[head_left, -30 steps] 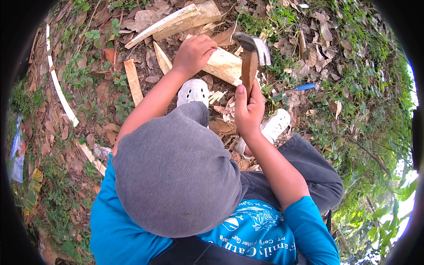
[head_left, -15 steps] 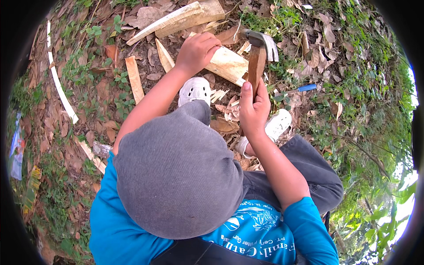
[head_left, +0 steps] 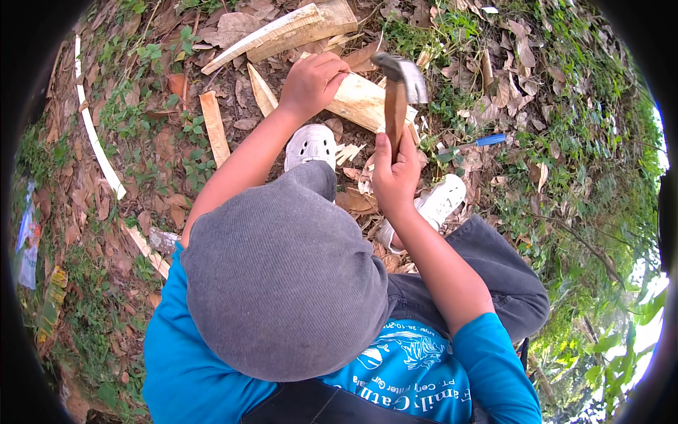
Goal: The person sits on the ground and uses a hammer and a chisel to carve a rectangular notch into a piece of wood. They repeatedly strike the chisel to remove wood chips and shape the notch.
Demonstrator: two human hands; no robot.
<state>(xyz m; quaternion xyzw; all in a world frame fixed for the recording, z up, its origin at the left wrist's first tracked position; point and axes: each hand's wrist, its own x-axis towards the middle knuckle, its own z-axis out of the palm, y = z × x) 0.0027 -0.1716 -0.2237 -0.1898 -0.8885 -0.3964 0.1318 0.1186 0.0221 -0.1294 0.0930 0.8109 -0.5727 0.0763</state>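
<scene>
My left hand [head_left: 311, 88] is closed over the near left part of a pale wooden board [head_left: 359, 101] lying on the ground, its fingers bent over the wood. In my right hand [head_left: 397, 173] is a claw hammer [head_left: 397, 106], gripped by its brown wooden handle with the thumb along it. The hammer's metal head is up, over the right end of the board. That end is partly hidden behind the handle, so I cannot tell whether the hammer touches it. Light wood chips [head_left: 349, 153] lie just below the board, between my feet.
More wood pieces lie beyond and left of the board: a thick block [head_left: 311, 35], a pointed stake [head_left: 262, 90] and a short slat [head_left: 214, 127]. A blue-handled screwdriver-like tool [head_left: 489, 140] rests right. My white clogs [head_left: 311, 147] stand close by among dry leaves and grass.
My right hand and the hammer have shifted left, bringing the hammer head further over the board. My left hand stays on the board, hardly moved.
</scene>
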